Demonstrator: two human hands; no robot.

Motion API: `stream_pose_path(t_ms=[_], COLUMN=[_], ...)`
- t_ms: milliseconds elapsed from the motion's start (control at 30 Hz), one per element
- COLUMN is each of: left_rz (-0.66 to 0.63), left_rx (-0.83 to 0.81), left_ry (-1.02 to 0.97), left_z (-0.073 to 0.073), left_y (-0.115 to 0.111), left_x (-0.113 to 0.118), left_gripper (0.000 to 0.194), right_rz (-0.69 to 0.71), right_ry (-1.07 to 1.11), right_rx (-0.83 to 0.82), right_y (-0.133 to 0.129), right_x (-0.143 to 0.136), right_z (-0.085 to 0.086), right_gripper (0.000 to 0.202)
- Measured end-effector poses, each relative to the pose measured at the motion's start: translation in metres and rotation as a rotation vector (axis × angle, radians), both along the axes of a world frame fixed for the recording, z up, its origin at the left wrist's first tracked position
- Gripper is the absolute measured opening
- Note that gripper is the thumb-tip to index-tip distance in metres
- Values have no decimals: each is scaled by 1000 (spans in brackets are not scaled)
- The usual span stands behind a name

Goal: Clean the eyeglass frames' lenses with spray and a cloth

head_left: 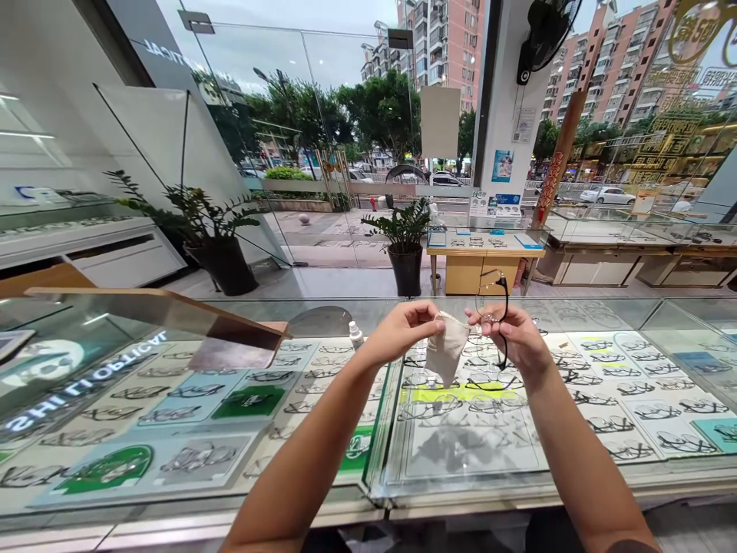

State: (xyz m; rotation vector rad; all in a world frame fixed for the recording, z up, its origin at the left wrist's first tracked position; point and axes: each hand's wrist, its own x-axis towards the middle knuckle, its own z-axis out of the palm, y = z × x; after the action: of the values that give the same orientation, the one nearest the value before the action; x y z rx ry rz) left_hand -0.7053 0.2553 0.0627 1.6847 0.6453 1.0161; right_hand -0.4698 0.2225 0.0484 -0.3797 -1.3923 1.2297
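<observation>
Over the glass display case, my left hand (pixel 408 332) pinches the top of a pale beige cloth (pixel 449 349), which hangs down from the fingers. Just to its right, my right hand (pixel 521 338) is closed on a pair of black-framed eyeglasses (pixel 504 298), held with the frame turned on its side. The cloth's right edge comes close to the right fingertips; whether they touch it I cannot tell. A small white bottle (pixel 355 335) stands on the glass, left of my left hand.
Rows of eyeglasses lie inside the glass display case (pixel 461 468). A wooden-edged mirror or board (pixel 166 298) leans over its left side. Beyond are potted plants (pixel 404 238), a small display table (pixel 484 253), glass doors, and a wall fan (pixel 544 34).
</observation>
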Motion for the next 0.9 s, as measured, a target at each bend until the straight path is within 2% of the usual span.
stream_pose_path(t_ms=[100, 167, 200, 267, 367, 467, 600, 767, 900], left_rz=[-165, -259, -277, -226, -98, -164, -240, -248, -312], left_rx=[-14, 5, 33, 141, 370, 473, 456, 333, 187], left_ry=[93, 168, 192, 218, 290, 395, 410, 357, 257], left_z=[28, 41, 44, 49, 49, 47, 46, 46, 41], left_y=[-2, -6, -8, -13, -16, -16, -12, -8, -3], left_x=[-11, -17, -19, -24, -31, -36, -35, -29, -24], left_gripper=[34, 33, 33, 32, 24, 17, 16, 24, 35], right_rz=[140, 226, 261, 314, 339, 429, 578, 595, 629], right_ry=[-66, -69, -70, -97, -169, -243, -320, -350, -399], right_rx=[114, 190, 214, 220, 166, 180, 233, 221, 289], right_y=[2, 2, 0, -4, -9, -9, -2, 2, 3], right_x=[5, 6, 6, 5, 4, 4, 4, 3, 3], right_z=[27, 39, 43, 48, 50, 51, 48, 45, 48], right_gripper=[35, 37, 39, 40, 33, 27, 27, 28, 25])
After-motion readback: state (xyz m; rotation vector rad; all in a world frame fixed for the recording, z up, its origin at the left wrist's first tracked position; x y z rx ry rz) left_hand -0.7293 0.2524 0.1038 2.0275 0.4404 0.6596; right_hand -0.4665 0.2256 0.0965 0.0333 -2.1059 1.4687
